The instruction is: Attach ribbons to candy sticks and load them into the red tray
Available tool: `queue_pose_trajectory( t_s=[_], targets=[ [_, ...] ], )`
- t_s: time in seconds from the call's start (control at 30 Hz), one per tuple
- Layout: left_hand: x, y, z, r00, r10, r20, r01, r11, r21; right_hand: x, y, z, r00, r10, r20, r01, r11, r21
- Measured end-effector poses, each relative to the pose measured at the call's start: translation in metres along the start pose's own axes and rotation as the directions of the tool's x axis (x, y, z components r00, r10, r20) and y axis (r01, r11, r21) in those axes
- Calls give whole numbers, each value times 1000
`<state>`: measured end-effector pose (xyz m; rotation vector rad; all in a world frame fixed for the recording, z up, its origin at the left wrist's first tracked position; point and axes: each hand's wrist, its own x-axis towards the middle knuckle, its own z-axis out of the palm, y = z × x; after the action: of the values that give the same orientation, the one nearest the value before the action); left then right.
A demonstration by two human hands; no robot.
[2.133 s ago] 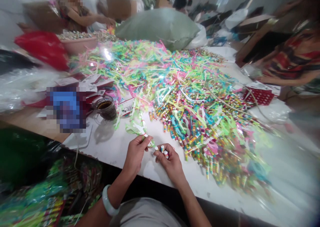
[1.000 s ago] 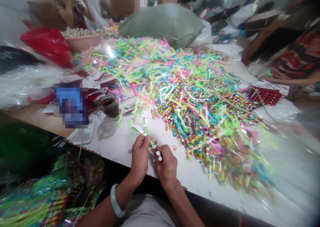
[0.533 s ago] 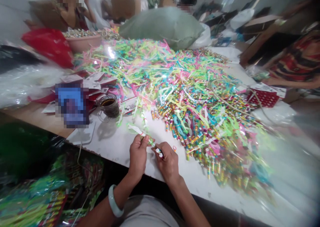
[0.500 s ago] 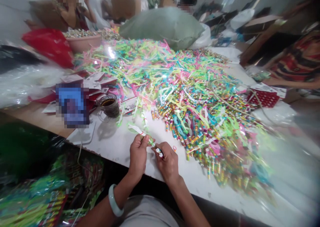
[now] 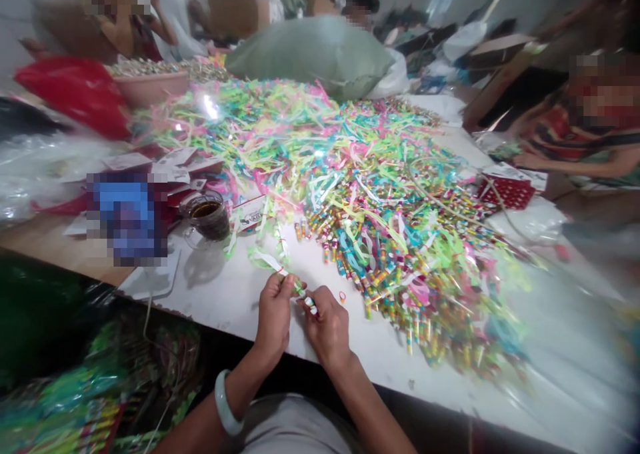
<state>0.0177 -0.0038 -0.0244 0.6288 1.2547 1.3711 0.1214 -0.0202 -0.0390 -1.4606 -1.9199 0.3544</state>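
Closer together than two seconds ago, my right hand [image 5: 327,324] has moved in beside my left hand [image 5: 274,314], and a co-worker [image 5: 120,35] at the far left has lifted both arms from the table [image 5: 305,261] toward the head. My left thumb and fingers pinch a bundle of white and green ribbon [image 5: 269,261] with a red band round it; my right fingers are curled round a few small tubes [image 5: 311,305], their white ends showing between my two hands, just above the near edge of the table. A clear glass mug [image 5: 217,227] to the left holds dark liquid [image 5: 206,209]. Farther back, a pink basin [image 5: 155,91] is heaped with small pieces, too blurred to name, and beyond the loose ribbons [image 5: 280,124] slumps a smooth, bulging grey-green sack [image 5: 310,54] whose contents I can't see. Thin, tangled strips cover the middle of the table, while glossy, striped cylinders [image 5: 400,301] lie thick to my right. A smooth, pale round bangle [image 5: 225,401] circles my left forearm.
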Motion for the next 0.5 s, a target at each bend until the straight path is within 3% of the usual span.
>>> queue_pose_trajectory(
  t_s=[0.1,0.17,0.2,0.27,0.33,0.37,0.43,0.5],
  targets=[
    [10,11,-1,994,0,112,-15,991,132,9,7,-10,999,48,-12,-47,998,29],
    [22,22,-2,984,66,167,-117,941,317,20,15,-29,988,94,-120,-93,996,13],
    [30,28,-2,976,138,169,-199,878,434,28,20,-42,973,100,-207,-106,994,-20],
    [49,36,-2,945,295,138,-308,668,678,43,28,-71,906,63,-419,-135,980,-144],
    [66,40,0,919,382,101,-292,486,823,55,33,-93,825,-12,-565,-178,943,-280],
    [73,40,2,919,387,78,-263,451,853,58,33,-99,801,-33,-598,-195,929,-313],
    [82,38,5,931,363,45,-223,467,855,58,31,-98,812,33,-582,-212,947,-241],
    [86,34,6,940,340,35,-217,513,830,50,27,-80,889,193,-415,-219,976,-15]
  ],
)
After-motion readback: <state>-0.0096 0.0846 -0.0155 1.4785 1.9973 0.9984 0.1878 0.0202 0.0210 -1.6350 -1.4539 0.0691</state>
